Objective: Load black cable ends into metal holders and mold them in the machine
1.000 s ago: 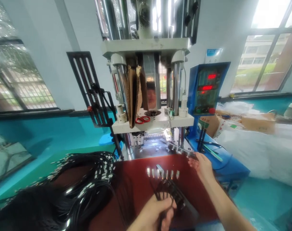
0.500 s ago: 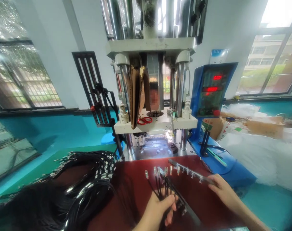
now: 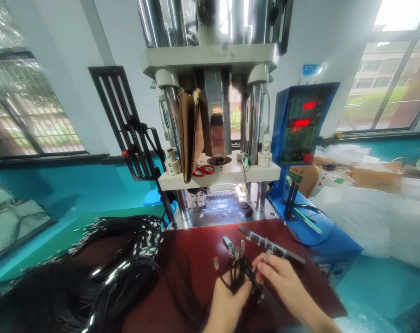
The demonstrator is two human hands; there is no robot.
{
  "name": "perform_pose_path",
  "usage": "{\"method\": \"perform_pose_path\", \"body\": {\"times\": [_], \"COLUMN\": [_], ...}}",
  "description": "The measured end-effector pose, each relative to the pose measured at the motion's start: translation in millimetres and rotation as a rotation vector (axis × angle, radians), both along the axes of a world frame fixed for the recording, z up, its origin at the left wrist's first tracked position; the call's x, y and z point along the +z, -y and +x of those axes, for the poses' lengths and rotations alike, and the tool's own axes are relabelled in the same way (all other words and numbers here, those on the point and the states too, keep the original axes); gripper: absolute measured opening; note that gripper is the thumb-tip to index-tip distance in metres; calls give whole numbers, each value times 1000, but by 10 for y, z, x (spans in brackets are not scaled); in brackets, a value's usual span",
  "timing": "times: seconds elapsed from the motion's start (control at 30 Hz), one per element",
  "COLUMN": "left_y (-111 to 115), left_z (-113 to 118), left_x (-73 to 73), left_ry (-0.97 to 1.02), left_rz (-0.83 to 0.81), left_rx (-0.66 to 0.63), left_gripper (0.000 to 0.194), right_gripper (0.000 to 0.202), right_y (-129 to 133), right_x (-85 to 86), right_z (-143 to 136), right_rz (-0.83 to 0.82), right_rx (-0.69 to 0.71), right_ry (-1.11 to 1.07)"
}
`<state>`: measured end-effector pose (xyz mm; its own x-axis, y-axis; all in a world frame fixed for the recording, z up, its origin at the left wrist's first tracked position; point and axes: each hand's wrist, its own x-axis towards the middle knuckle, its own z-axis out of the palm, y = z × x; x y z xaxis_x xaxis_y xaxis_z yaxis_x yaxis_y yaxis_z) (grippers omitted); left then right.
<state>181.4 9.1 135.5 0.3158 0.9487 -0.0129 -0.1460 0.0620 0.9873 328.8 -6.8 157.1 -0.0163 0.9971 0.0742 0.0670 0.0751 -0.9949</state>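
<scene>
My left hand [image 3: 228,303] is closed around several black cables [image 3: 235,270], whose silvery connector ends stick up above the fingers. Just to its right, my right hand [image 3: 282,280] pinches one cable close to its metal connector [image 3: 267,254]. Behind the hands a grey metal bar [image 3: 289,253] with small clips along its edge lies slantwise on the dark red tabletop [image 3: 189,240]. A second bar [image 3: 227,242] runs beneath the held cables, partly hidden by both hands.
A large heap of coiled black cables [image 3: 126,273] covers the left side. Beyond the tabletop stands a press [image 3: 216,173] with red-handled scissors [image 3: 203,170] and folded cardboard [image 3: 187,138] on its plate. A blue control box [image 3: 305,125] is at the right.
My right hand has left the end of the rear bar and moved left to the bundle, where it now pinches one cable. My left hand keeps the bundle. The view has shifted slightly.
</scene>
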Motion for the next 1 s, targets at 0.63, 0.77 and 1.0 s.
{"method": "perform_pose_path", "body": {"times": [0.63, 0.77, 1.0], "left_y": [37, -16, -238], "left_z": [-81, -180, -462], "left_x": [234, 566, 2011], "left_ry": [39, 247, 498], "left_rz": [-123, -222, 66], "left_rx": [-254, -193, 13], "left_gripper": [38, 35, 27], "right_gripper": [28, 26, 96], "right_y": [-122, -61, 48], "right_x": [42, 82, 70], "right_z": [-82, -122, -614], "right_rz": [44, 119, 177], "right_rx": [33, 218, 632], "right_ry": [-2, 209, 810]}}
